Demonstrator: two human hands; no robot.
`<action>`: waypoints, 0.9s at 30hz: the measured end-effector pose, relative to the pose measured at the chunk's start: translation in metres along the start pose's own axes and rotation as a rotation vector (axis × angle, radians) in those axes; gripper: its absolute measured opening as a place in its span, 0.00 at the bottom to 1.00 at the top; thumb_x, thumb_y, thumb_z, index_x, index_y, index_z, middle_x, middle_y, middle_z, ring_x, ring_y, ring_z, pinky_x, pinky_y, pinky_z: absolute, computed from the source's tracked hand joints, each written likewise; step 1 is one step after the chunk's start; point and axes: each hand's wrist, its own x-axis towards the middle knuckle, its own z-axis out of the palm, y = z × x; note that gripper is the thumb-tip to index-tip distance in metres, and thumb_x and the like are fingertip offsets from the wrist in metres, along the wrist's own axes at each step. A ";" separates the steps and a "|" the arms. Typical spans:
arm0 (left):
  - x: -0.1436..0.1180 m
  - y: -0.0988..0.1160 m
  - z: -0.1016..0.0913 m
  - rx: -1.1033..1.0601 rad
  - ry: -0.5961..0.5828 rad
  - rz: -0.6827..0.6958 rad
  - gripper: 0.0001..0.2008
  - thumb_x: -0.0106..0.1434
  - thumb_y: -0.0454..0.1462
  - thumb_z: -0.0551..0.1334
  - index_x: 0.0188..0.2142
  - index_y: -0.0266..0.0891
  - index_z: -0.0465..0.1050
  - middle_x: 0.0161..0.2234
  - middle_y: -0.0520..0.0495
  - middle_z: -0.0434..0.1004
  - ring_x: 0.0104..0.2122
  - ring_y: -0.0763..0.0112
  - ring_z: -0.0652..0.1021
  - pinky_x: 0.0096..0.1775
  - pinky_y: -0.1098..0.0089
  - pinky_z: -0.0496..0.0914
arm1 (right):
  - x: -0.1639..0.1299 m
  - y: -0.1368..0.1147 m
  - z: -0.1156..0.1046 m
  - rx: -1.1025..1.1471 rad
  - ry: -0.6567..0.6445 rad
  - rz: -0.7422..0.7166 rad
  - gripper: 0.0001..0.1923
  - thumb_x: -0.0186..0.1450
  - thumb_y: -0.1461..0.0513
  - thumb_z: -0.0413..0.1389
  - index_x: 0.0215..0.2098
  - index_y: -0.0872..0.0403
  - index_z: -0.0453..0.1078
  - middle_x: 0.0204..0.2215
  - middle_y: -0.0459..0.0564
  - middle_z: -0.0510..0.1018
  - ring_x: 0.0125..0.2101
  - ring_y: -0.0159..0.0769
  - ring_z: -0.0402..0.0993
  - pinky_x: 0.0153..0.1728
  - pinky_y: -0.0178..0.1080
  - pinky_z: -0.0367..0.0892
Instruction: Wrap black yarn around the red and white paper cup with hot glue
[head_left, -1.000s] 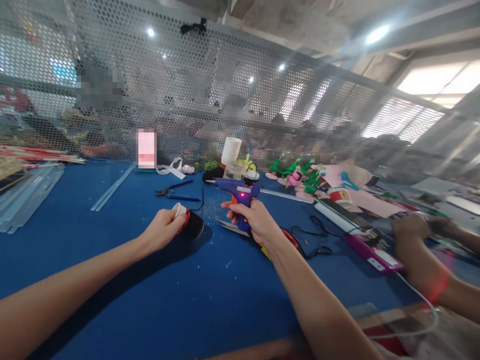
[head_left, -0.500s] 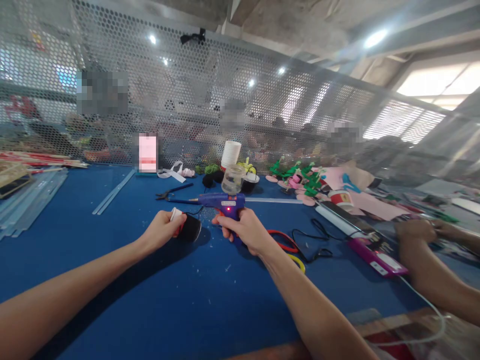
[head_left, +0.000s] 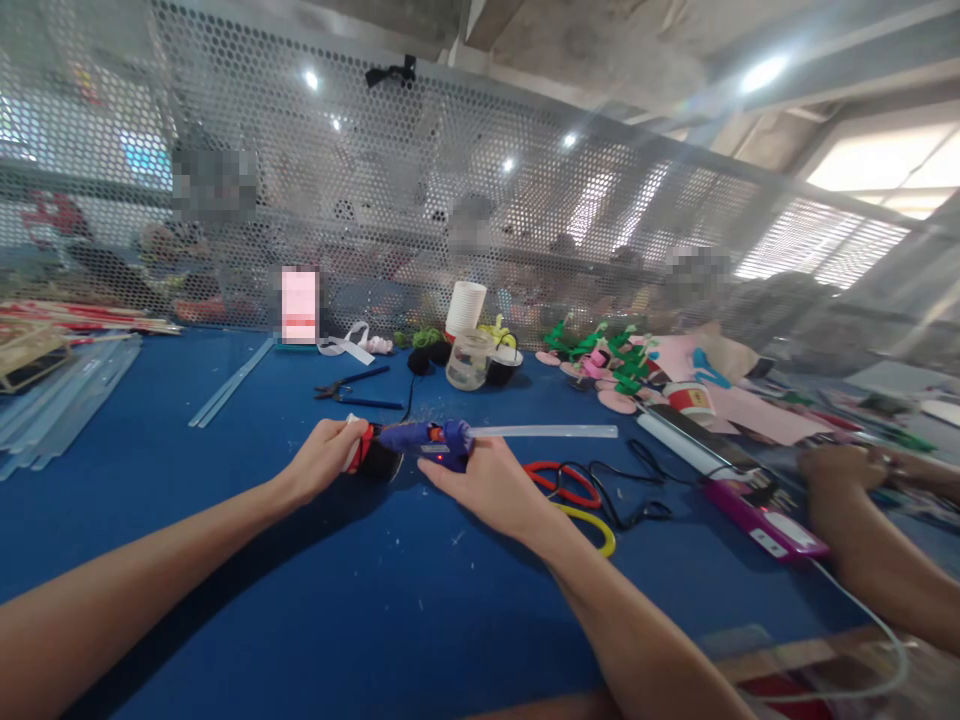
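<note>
My left hand is closed around a small paper cup, tipped on its side, with a white rim, some red and a black covering. A blue hot glue gun with a lit red light is gripped in my right hand. Its front end lies at the black part of the cup; the nozzle tip is hard to make out, so I cannot tell whether it touches. From the gun's back sticks a clear glue stick. Pliers with blue handles lie just beyond the cup.
Behind stand a clear jar, stacked white paper cups and green-and-pink pieces. Red-handled and yellow-handled scissors lie right, near black cords and a purple power strip. Glue sticks lie left. Another person's hand is far right.
My right hand has brought the glue gun down and toward me, turning its front end to the cup. The left hand still holds the cup in nearly the same place.
</note>
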 end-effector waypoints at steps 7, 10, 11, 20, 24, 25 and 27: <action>-0.002 0.003 0.000 -0.001 0.006 -0.001 0.17 0.50 0.44 0.50 0.12 0.36 0.59 0.10 0.57 0.54 0.13 0.80 0.56 0.18 0.76 0.50 | -0.002 0.007 0.004 -0.076 -0.066 -0.002 0.09 0.55 0.59 0.48 0.21 0.55 0.65 0.15 0.43 0.66 0.18 0.28 0.60 0.21 0.32 0.57; -0.002 0.005 0.001 -0.005 0.003 0.003 0.17 0.50 0.44 0.50 0.12 0.36 0.59 0.10 0.57 0.54 0.13 0.80 0.56 0.18 0.75 0.50 | -0.003 0.007 0.005 -0.102 -0.067 -0.057 0.09 0.55 0.60 0.48 0.23 0.55 0.65 0.16 0.44 0.67 0.19 0.30 0.62 0.23 0.33 0.58; -0.003 0.005 0.001 -0.007 0.001 0.003 0.17 0.50 0.44 0.50 0.13 0.36 0.59 0.10 0.57 0.54 0.13 0.79 0.56 0.18 0.75 0.50 | -0.003 0.007 0.006 -0.113 -0.046 -0.078 0.08 0.55 0.60 0.48 0.23 0.55 0.65 0.17 0.45 0.68 0.20 0.31 0.63 0.24 0.33 0.58; -0.001 0.002 0.001 -0.050 0.001 -0.014 0.16 0.49 0.44 0.51 0.13 0.36 0.59 0.09 0.57 0.54 0.13 0.80 0.57 0.18 0.76 0.51 | -0.005 0.001 0.005 -0.178 -0.010 -0.179 0.06 0.55 0.63 0.49 0.22 0.55 0.63 0.20 0.46 0.69 0.22 0.31 0.64 0.25 0.33 0.57; -0.002 0.002 0.000 -0.051 -0.003 -0.013 0.17 0.50 0.44 0.50 0.13 0.36 0.59 0.09 0.57 0.54 0.13 0.80 0.57 0.18 0.76 0.51 | -0.005 0.000 0.005 -0.214 -0.014 -0.180 0.06 0.55 0.63 0.49 0.20 0.55 0.62 0.18 0.45 0.68 0.20 0.30 0.62 0.23 0.33 0.55; -0.002 0.003 0.000 -0.050 -0.002 -0.015 0.17 0.50 0.44 0.50 0.13 0.36 0.58 0.09 0.57 0.54 0.13 0.80 0.57 0.18 0.76 0.51 | -0.006 0.000 0.005 -0.221 -0.018 -0.185 0.06 0.55 0.63 0.49 0.21 0.55 0.62 0.18 0.45 0.68 0.19 0.30 0.63 0.23 0.33 0.54; -0.002 0.003 0.001 -0.055 0.004 -0.024 0.17 0.51 0.44 0.50 0.12 0.36 0.58 0.09 0.57 0.54 0.13 0.80 0.57 0.18 0.76 0.51 | -0.006 -0.001 0.005 -0.220 -0.027 -0.199 0.06 0.55 0.63 0.49 0.21 0.55 0.62 0.18 0.45 0.68 0.20 0.30 0.63 0.23 0.33 0.55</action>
